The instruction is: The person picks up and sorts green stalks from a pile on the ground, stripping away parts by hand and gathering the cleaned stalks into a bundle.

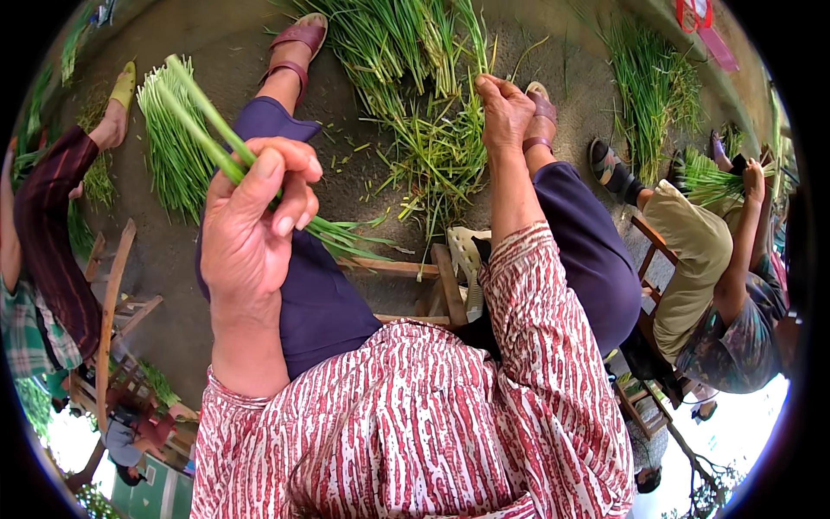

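My left hand (pixel 253 201) is raised at left, pinching a few green chive-like stalks (pixel 211 133) between thumb and fingers. Their pale, cut-looking ends point up and away, while the thin leaf tips hang below the hand. My right hand (pixel 506 110) reaches forward near my right foot, its fingertips closed on a thin bunch of green leaves (pixel 478 42). Just left of it lies a large pile of the same stalks (pixel 395 39). Loose yellowish-green leaf scraps (pixel 447 146) are heaped between my feet. A neat bundle of stalks (pixel 172 143) rests on the ground left of my left leg.
A wooden seat frame (pixel 447 282) and a pale plastic basket (pixel 470 259) are below me. At right, a seated person (pixel 694 259) holds stalks near another pile (pixel 648 97). Another person's leg (pixel 58 188) and a wooden chair (pixel 113 311) are at left.
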